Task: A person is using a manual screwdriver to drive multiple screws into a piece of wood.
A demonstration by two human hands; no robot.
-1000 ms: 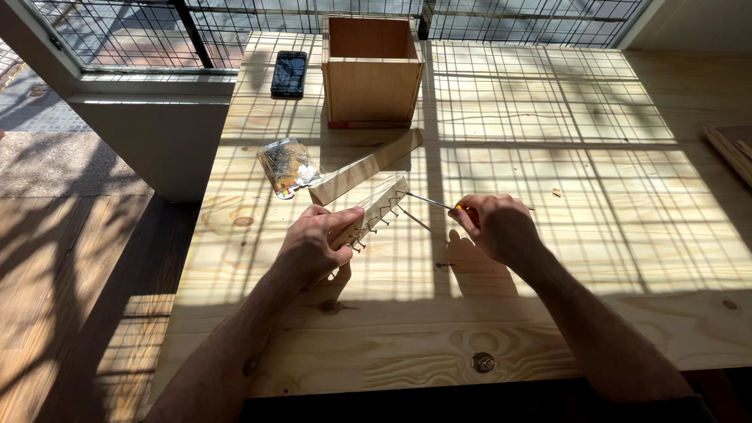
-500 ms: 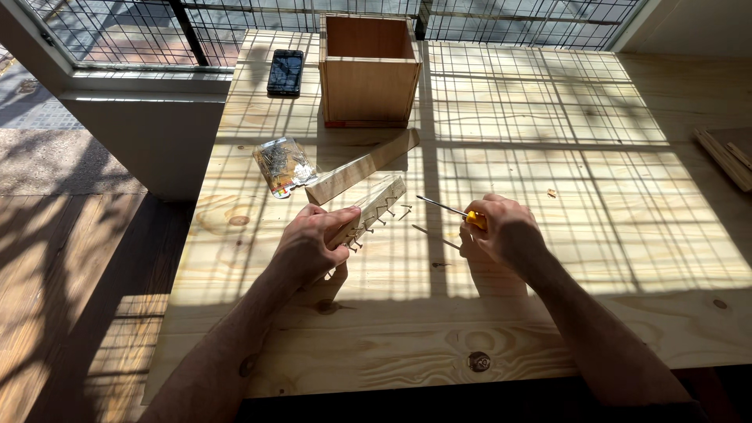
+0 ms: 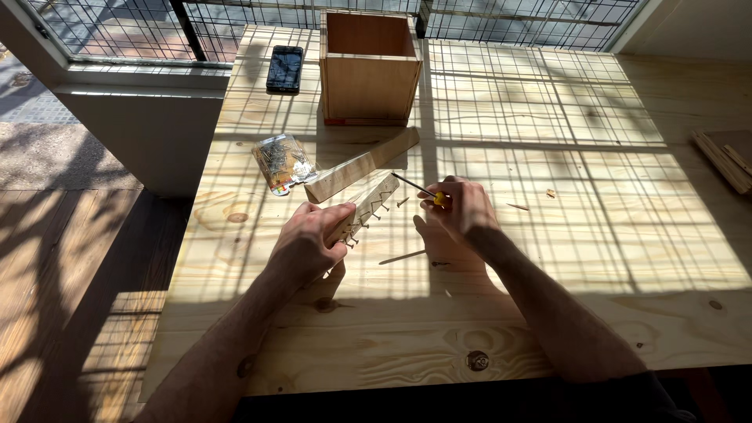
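Centrally, a short wooden strip [image 3: 366, 209] studded with a zigzag row of small screws sat tilted above the table [image 3: 548, 141], its lower end gripped in the left hand [image 3: 309, 243], whose fingers were curled tight around it. At about three o'clock from the strip, the right hand [image 3: 462, 210] was closed around a yellow-handled screwdriver [image 3: 423, 190], with the thin metal shaft pointing toward ten o'clock, its tip close to the strip's upper end. One loose screw [image 3: 402, 202] lay on the table between strip and right hand. Just beyond the strip, at twelve o'clock, a longer wooden block [image 3: 362, 164] lay diagonally on the table. At ten o'clock from the strip lay a clear packet of screws [image 3: 282, 162]. Farther off at twelve o'clock stood an open wooden box [image 3: 368, 66], and a dark phone [image 3: 284, 68] lay just to its nine o'clock side. A grid of shadow lines crossed the tabletop.
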